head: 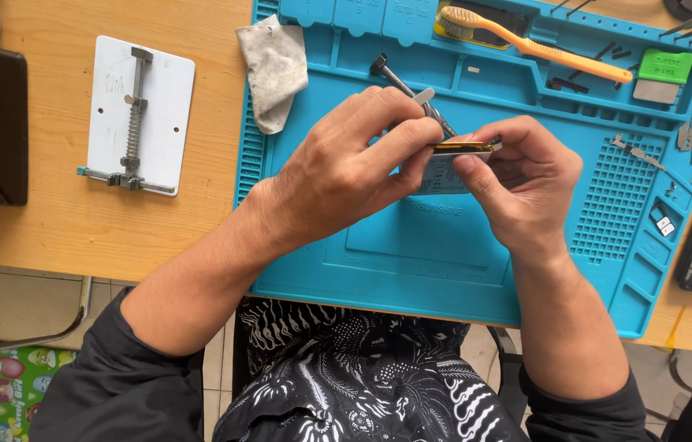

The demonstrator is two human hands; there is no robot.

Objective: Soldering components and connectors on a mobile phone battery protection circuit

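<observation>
The fingers [411, 139] of the left hand [346, 168] are pressed together in a pinch on the left end of a thin, flat component [462, 148] with a yellowish edge, and the fingertips of the right hand [526, 184] pinch its right end. The part lies edge-up between the two hands, its long axis running left to right, and neither hand looks clearly nearer to it. It is held just above the middle of the blue work mat [460, 262]. The left hand also seems to hold a slim metal tool [399, 80], which slants up and away toward the mat's far-left corner. Beyond it, along the mat's far edge, lies an orange brush [550, 51]; a grey cloth [274, 69] overlaps the mat's left edge, and further left on the bench [51, 221] lies a white clamp plate [141, 115].
</observation>
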